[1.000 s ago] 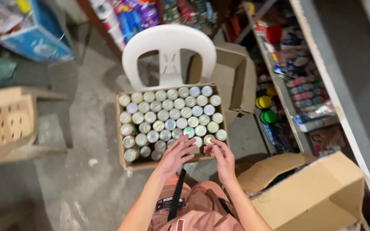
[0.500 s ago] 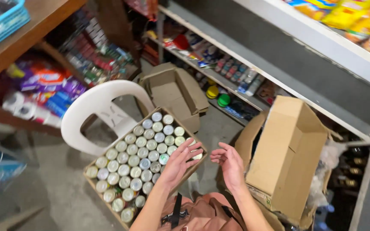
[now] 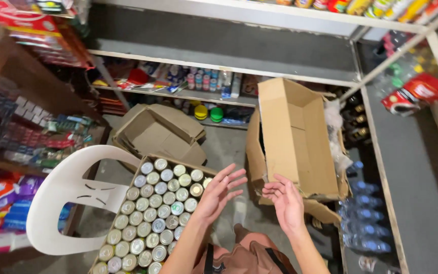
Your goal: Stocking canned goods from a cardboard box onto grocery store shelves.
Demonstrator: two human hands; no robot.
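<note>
A cardboard box packed with several rows of silver-topped cans (image 3: 153,213) rests on the seat of a white plastic chair (image 3: 72,198). My left hand (image 3: 219,193) hovers open above the box's right edge, fingers spread, holding nothing. My right hand (image 3: 286,200) is raised beside it, palm turned inward and empty, close to the lower edge of a tall empty cardboard box (image 3: 295,137) that stands on end.
A second empty cardboard box (image 3: 160,134) lies open on the floor behind the chair. Grey metal shelves (image 3: 219,96) with bottles and packets run along the back and right. A wooden shelf (image 3: 21,91) of packaged goods stands at left.
The view has swung up and to the right. Both hands have lifted off the cans and moved right toward the upright empty box.
</note>
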